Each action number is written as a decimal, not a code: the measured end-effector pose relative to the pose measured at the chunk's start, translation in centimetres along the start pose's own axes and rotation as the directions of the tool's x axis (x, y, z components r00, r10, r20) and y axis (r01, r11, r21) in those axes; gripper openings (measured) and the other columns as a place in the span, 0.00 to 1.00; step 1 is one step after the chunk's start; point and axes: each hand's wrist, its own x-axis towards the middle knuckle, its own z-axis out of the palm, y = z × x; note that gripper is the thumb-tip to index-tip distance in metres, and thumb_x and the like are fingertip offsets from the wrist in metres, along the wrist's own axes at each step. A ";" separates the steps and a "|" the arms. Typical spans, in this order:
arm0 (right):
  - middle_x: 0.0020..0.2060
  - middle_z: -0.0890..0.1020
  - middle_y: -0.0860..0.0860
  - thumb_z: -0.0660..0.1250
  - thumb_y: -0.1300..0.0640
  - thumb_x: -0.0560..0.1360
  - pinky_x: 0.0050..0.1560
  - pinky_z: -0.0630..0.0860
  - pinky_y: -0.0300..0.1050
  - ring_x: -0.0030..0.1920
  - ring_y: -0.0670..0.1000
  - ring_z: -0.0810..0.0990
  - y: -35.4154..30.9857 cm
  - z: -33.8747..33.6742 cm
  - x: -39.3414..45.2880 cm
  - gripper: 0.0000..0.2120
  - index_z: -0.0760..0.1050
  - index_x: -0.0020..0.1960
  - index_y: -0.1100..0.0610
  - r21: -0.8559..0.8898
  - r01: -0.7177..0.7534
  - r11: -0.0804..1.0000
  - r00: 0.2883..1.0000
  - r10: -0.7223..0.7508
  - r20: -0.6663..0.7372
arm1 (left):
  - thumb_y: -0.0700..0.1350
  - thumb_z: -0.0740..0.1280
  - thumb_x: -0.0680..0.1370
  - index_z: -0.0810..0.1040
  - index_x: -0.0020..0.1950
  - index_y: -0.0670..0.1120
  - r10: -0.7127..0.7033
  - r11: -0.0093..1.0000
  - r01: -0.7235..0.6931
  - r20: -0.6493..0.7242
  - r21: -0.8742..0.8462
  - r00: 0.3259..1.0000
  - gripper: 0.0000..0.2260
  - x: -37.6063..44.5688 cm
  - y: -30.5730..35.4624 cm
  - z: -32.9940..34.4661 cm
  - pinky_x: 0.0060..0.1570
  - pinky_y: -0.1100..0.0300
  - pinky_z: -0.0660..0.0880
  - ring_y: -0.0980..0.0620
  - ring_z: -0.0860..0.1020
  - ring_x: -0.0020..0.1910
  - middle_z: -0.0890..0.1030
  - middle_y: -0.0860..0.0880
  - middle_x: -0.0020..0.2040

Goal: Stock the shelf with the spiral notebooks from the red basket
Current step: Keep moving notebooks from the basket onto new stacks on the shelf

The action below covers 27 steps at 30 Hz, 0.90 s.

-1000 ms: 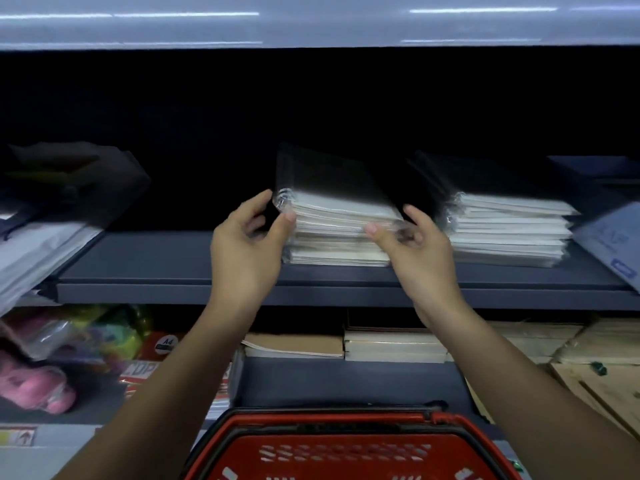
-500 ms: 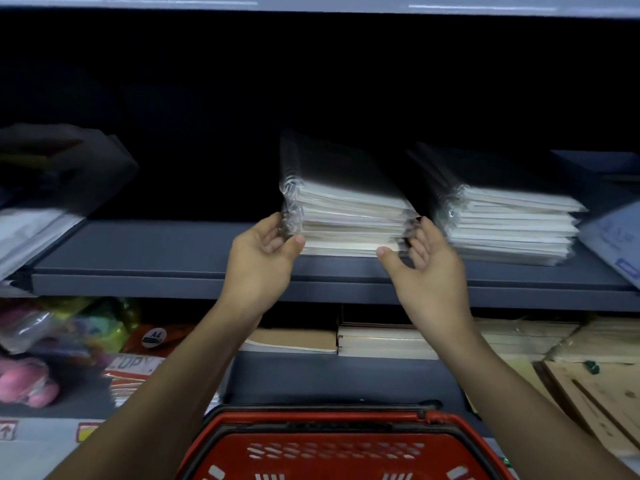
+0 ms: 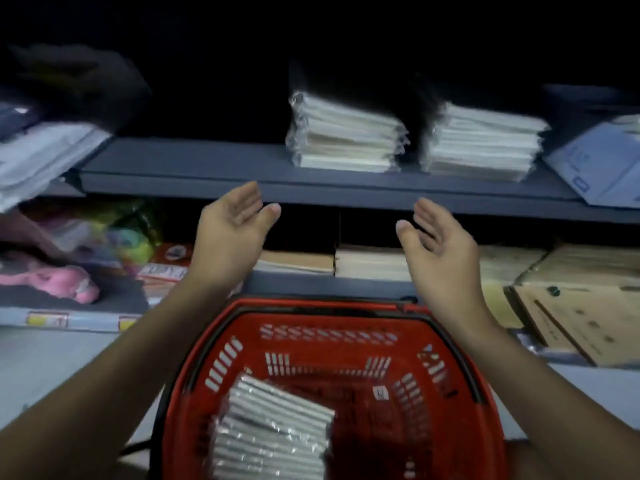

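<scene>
Two stacks of plastic-wrapped spiral notebooks lie on the grey shelf (image 3: 194, 164): a left stack (image 3: 343, 133) and a right stack (image 3: 481, 140). Below me stands the red basket (image 3: 346, 332), and several wrapped notebooks (image 3: 270, 434) lie in its left part. My left hand (image 3: 232, 237) and my right hand (image 3: 440, 247) hover in front of the shelf edge, above the basket's far rim. Both palms face each other with straight fingers, and neither holds anything.
White packets (image 3: 38, 157) lean at the shelf's left end, and a pale blue pack (image 3: 602, 161) lies at its right end. The lower shelf holds brown paper pads (image 3: 367, 261), cardboard boxes (image 3: 581, 299), colourful bags (image 3: 114, 233) and a pink toy (image 3: 59, 277).
Both hands let go of the left stack and drew back and down from the shelf. The view tilted down, so the basket's inside with its notebooks now shows.
</scene>
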 end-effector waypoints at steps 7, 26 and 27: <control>0.56 0.83 0.50 0.68 0.50 0.79 0.60 0.73 0.43 0.57 0.48 0.80 6.3 0.4 -10.8 0.18 0.79 0.66 0.58 -0.326 -0.286 0.901 0.840 0.399 0.367 | 0.40 0.72 0.77 0.80 0.62 0.43 -0.200 0.944 0.168 0.088 0.283 0.976 0.13 -10.4 -7.5 -5.5 0.55 0.64 0.74 0.57 0.80 0.54 0.82 0.50 0.55; 0.59 0.84 0.53 0.71 0.48 0.77 0.62 0.78 0.58 0.60 0.56 0.80 17.5 11.1 -13.8 0.15 0.79 0.60 0.55 -0.213 -0.891 0.401 0.252 0.827 0.502 | 0.40 0.66 0.80 0.81 0.43 0.45 -0.472 0.636 0.177 0.197 0.751 0.859 0.08 -11.4 -18.0 -2.2 0.34 0.77 0.69 0.54 0.79 0.38 0.77 0.57 0.33; 0.57 0.84 0.53 0.71 0.51 0.78 0.59 0.79 0.56 0.59 0.56 0.81 17.5 11.1 -14.0 0.14 0.80 0.60 0.56 -0.189 -0.907 0.376 0.244 0.836 0.491 | 0.41 0.66 0.80 0.81 0.42 0.44 -0.466 0.635 0.157 0.213 0.756 0.859 0.08 -11.5 -18.1 -2.3 0.36 0.75 0.72 0.55 0.81 0.38 0.81 0.55 0.35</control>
